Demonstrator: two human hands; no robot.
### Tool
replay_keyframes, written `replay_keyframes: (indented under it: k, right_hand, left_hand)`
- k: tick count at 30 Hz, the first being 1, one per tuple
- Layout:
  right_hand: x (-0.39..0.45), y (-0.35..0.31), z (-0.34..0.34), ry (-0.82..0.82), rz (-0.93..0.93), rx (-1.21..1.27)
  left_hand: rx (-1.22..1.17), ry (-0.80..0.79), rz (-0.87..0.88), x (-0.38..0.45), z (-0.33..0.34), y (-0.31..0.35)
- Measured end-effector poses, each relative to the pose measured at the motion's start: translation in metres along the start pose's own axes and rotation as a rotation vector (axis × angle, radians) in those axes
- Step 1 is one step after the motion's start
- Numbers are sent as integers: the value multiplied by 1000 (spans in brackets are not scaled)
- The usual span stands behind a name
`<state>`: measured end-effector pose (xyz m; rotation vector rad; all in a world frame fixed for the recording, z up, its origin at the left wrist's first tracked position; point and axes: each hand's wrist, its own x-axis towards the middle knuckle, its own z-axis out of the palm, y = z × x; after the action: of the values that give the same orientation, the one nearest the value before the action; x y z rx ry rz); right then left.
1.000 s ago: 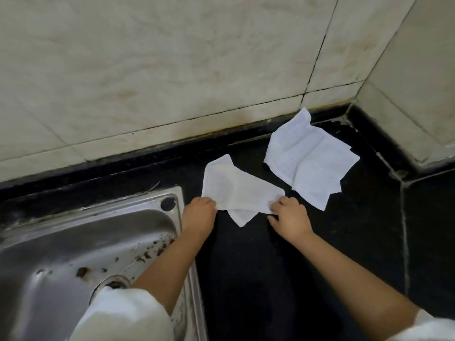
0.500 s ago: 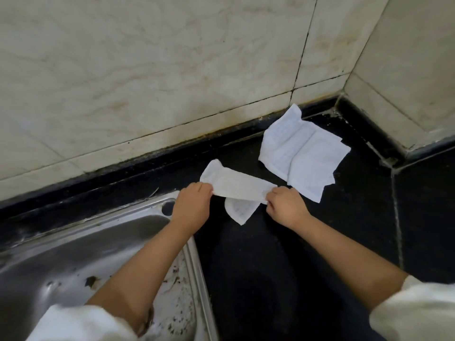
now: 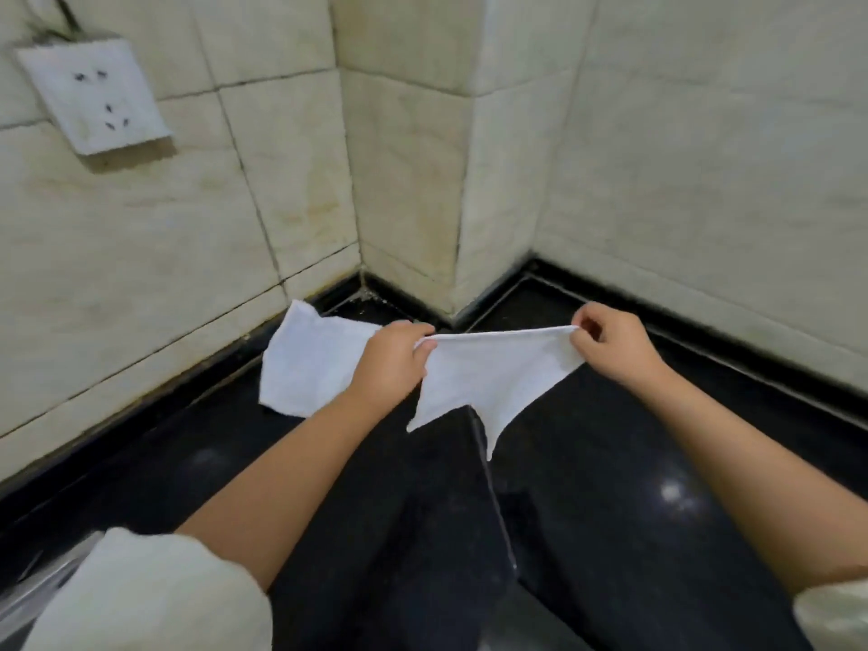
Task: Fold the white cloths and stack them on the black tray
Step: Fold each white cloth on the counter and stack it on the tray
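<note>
A white wall socket (image 3: 91,96) sat tilted on the pale tiled wall (image 3: 141,256) in the upper left of the frame, and a tiled pillar corner (image 3: 462,180) jutted toward the middle, its foot meeting the black counter (image 3: 610,486) just behind the hands. A strip of steel sink rim (image 3: 42,580) showed at the lower left edge, partly hidden by a white sleeve (image 3: 145,599). A second white cloth (image 3: 310,364) lay flat on the counter left of centre, against the foot of the wall, its right side covered by the left hand (image 3: 392,364). The held white cloth (image 3: 488,373) hung in the middle of the frame above the counter, stretched by its top edge between the two hands, with its lower corners drooping to uneven points over a seam in the counter. The left hand's fingers (image 3: 415,328) and thumb pinched the cloth's upper left corner, the fingers curled over the edge. The right hand (image 3: 615,350) pinched the upper right corner between thumb and forefinger, its other fingers (image 3: 594,317) curled in behind. The black tray was not in sight.
</note>
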<state>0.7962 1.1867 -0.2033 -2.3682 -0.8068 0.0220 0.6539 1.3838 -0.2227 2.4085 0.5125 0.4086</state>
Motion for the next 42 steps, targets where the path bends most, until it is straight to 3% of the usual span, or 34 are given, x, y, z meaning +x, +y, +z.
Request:
replay_keyframes:
  k: [5, 10, 12, 16, 20, 23, 26, 31, 33, 37, 42]
  right_hand:
    - [-40, 107, -118, 322, 162, -184]
    - [-118, 200, -177, 305, 199, -353]
    - [-151, 230, -179, 179, 202, -371]
    - [-209, 272, -158, -223, 255, -337]
    - [-253, 290, -134, -623, 392, -103]
    - [-267, 296, -126, -874, 545, 85]
    - [-267, 309, -119, -840, 626, 86]
    - [-249, 332, -102, -378, 678, -74]
    - [-241, 339, -93, -277, 689, -131]
    - [-234, 350, -78, -207, 698, -200]
    - [-234, 351, -70, -291, 678, -296]
  left_hand:
    - [-43, -65, 316, 39, 85, 135]
    - [-12, -156, 498, 31, 170, 213]
    - [57, -291, 525, 22, 199, 224]
    - [270, -755, 514, -4, 240, 219]
    - [375, -1271, 316, -35, 272, 203]
    - [425, -1502, 167, -45, 287, 195]
    - [410, -1430, 131, -38, 304, 192]
    - [415, -1061, 230, -19, 335, 192]
    - [467, -979, 264, -15, 345, 193]
    - [563, -906, 322, -15, 362, 186]
    - [666, -840, 451, -23, 367, 173]
